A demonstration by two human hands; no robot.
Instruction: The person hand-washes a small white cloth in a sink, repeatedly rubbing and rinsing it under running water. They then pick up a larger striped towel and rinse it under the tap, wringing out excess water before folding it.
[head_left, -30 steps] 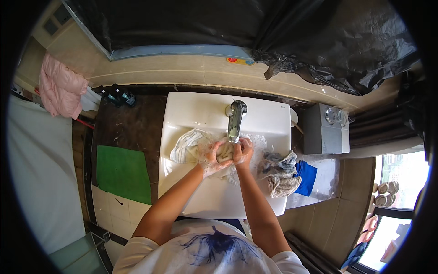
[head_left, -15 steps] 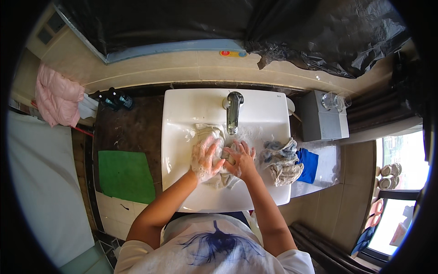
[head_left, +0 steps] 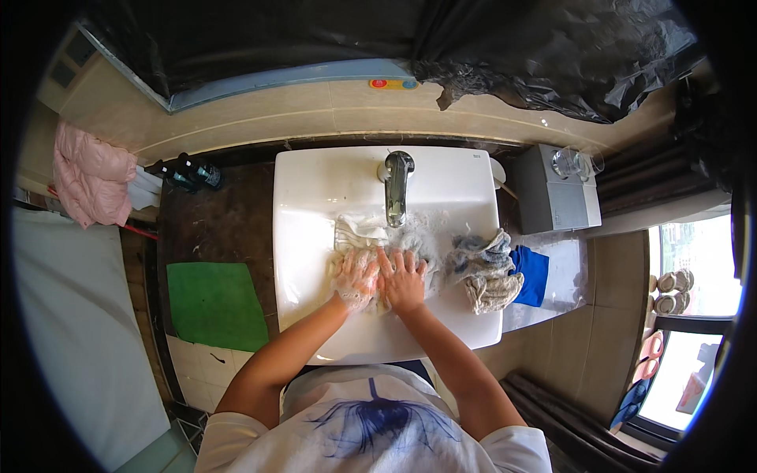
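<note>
Beige wall tiles run behind a dark counter, with black plastic sheeting spread above them. Set into that counter is a white sink, its metal faucet reaching out over the basin, and from where I stand the pale cloth lies wet inside it among suds. Both hands are down on this cloth, side by side and touching or nearly so: the right hand is laid over it with fingers stretched forward, while the left hand is thick with foam — whether its fingers grip the fabric I cannot tell. One end of the cloth shows beyond the fingertips, near the faucet. On the sink's right rim sits a bunched grey-and-beige textile, touching a blue cloth. Over on the left, a green sheet lies flat, with dark bottles farther back.
</note>
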